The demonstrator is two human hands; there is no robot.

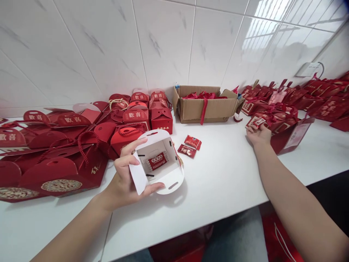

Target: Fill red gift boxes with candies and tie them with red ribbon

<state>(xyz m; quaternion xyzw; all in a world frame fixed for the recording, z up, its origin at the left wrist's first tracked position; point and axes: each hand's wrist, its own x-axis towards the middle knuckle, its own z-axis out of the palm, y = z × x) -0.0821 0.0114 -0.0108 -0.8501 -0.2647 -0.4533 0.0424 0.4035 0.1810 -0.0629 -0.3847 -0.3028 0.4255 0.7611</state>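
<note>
Plainly, left hand (125, 180) grips open box (158, 142), outside mostly hidden; right hand (259, 137) pinches packet (259, 122), lettering illegible.

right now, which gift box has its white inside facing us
The gift box in the left hand: its flaps are spread, showing a red packet inside, while the red boxes behind it show mainly their outsides.

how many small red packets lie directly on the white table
2: the nearer packet and the farther packet, close together to the right of the open box in the left hand. Others may be hidden.
</note>
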